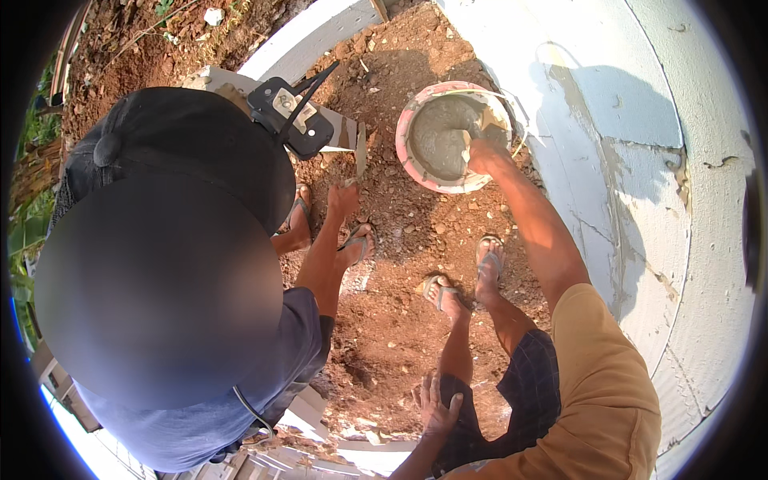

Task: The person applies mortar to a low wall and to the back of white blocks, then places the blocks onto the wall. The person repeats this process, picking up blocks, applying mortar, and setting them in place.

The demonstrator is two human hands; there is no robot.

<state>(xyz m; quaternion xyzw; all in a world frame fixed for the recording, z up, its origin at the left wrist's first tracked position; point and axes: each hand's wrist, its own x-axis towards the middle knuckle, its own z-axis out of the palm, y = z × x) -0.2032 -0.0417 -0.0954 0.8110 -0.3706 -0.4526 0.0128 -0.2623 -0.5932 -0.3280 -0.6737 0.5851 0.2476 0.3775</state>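
Note:
My right hand reaches into a pink-rimmed bucket of wet grey mortar, its fingers closed on a trowel that is partly hidden in the mix. Low in the view, my left hand rests by my knee with fingers spread, holding nothing. At the left, a co-worker's hand grips a flat trowel-like tool with the blade upward, apart from my hands.
A white block wall runs along the right. The co-worker in dark clothing and cap fills the left, a black device near the cap. Reddish rubbly soil lies underfoot; a white block edge crosses the top.

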